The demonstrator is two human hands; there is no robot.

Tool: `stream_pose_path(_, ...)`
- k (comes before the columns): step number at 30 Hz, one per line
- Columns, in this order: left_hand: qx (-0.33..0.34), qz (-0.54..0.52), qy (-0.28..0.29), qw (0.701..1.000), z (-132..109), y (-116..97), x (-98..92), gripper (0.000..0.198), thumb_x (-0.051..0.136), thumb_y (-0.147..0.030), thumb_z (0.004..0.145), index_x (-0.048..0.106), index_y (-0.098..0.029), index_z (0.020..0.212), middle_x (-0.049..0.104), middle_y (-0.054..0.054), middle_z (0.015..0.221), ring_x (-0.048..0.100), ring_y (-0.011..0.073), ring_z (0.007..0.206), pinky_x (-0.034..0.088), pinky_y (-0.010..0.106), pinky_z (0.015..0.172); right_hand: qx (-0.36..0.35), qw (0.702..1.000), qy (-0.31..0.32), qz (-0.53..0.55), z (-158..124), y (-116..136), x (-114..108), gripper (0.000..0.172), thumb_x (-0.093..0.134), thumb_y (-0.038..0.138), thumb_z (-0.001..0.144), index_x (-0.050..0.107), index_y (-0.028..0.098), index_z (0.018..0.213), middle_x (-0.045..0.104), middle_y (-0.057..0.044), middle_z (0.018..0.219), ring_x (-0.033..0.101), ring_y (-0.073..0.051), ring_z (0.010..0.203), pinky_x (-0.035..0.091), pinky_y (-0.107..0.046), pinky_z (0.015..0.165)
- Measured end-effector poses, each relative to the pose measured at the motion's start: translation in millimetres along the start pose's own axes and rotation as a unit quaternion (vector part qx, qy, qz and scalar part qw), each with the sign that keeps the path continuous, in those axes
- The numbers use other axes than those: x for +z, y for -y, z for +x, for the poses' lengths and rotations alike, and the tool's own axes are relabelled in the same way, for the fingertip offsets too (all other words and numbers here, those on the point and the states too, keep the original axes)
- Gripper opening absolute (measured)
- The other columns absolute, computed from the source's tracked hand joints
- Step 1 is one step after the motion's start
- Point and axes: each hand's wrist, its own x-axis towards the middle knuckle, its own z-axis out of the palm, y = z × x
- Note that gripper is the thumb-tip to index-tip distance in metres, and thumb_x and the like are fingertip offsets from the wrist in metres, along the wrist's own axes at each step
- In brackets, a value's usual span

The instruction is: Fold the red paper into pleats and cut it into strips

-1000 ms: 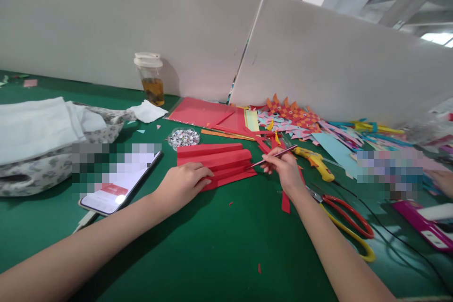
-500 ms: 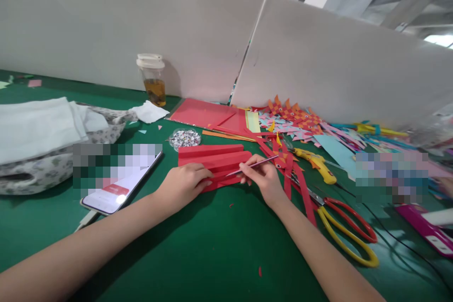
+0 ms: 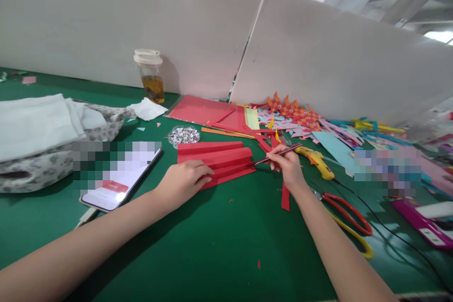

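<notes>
A sheet of red paper [image 3: 230, 164] with lengthwise folds lies on the green table. At its left side my left hand [image 3: 189, 179] is closed on it, fingers bent over the paper and thumb by the near edge. My right hand [image 3: 286, 166] pinches a thin dark-red pencil [image 3: 283, 152], slanted with its tip at the paper's right edge. Beneath and beside the right hand are red paper strips [image 3: 285, 198]. Just right of that forearm lie scissors [image 3: 348, 210] with one red and one yellow handle, their blades partly hidden by the arm.
A phone [image 3: 122, 179] on a cable and a floral cloth bag [image 3: 46, 170] are at left. Behind stand a drink cup [image 3: 152, 78] and a dish of googly eyes [image 3: 184, 137]. Orange woven paper fish [image 3: 293, 113], a yellow glue gun [image 3: 320, 163] and a magenta power strip [image 3: 423, 224] are at right.
My right hand has moved right with the pencil, whose tip went from mid-paper to the right edge. My left hand stays on the paper. The right forearm now covers more of the scissors.
</notes>
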Motion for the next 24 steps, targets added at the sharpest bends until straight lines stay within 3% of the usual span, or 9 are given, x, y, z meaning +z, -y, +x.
stream_pose_path(9,-0.003,-0.007,0.004,1.000,-1.0,-0.6,-0.5,0.020,0.047,-0.026,0.086,0.065,-0.024,0.094,0.067,0.001,0.093,0.063,0.0164,0.081,0.046,0.022,0.054,0.034,0.998,-0.058,0.018,5.5,-3.2,-4.4,0.016,0.065,0.025,0.061,0.051,0.018,0.056,0.057,0.001,0.044,0.043,-0.008,0.033,0.022,-0.020,0.032)
stream_pose_path(16,-0.013,-0.011,0.012,1.000,-0.8,-0.2,0.0,0.019,0.048,-0.026,0.086,0.064,-0.026,0.097,0.067,0.000,0.096,0.063,0.0179,0.085,0.047,0.024,0.057,-0.040,0.989,-0.133,0.052,-1.2,5.8,-5.7,0.018,0.065,0.020,0.063,0.049,0.019,0.055,0.054,0.004,0.040,0.041,-0.007,0.032,0.026,-0.020,0.033)
stream_pose_path(18,-0.007,-0.009,0.009,1.000,-1.0,0.6,0.6,0.019,0.048,-0.026,0.086,0.064,-0.025,0.096,0.067,0.000,0.095,0.063,0.0180,0.083,0.047,0.024,0.057,-0.041,0.992,-0.095,0.068,-9.2,8.5,6.1,0.016,0.065,0.023,0.066,0.052,0.019,0.059,0.057,0.003,0.044,0.044,-0.007,0.034,0.027,-0.020,0.033)
stream_pose_path(24,0.003,-0.002,0.003,1.000,-0.1,0.5,-0.6,0.020,0.047,-0.027,0.086,0.064,-0.023,0.094,0.067,0.002,0.090,0.063,0.0163,0.078,0.045,0.022,0.053,0.039,0.991,0.102,0.077,-35.3,19.5,58.3,0.025,0.068,0.036,0.069,0.051,0.019,0.065,0.062,0.001,0.052,0.052,-0.010,0.041,0.038,-0.021,0.039)
